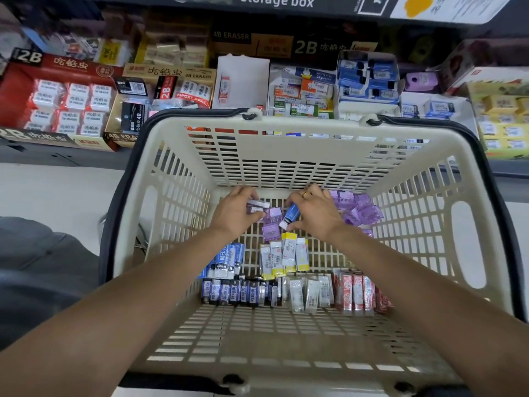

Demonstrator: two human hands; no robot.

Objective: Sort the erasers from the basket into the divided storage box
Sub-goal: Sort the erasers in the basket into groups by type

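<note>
Head view: both hands deep in the basket. Right hand pinched on a blue eraser, long axis tilted up-right; left hand closed on a white eraser. Storage box straight ahead, beyond the far rim.

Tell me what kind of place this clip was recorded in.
Probably a stationery shop aisle. A plastic shopping basket holds packaged erasers, retail display boxes marked 2B and 4B ERASER fill the shelf beyond it, and a shelf sign reads "Storage box".
</note>
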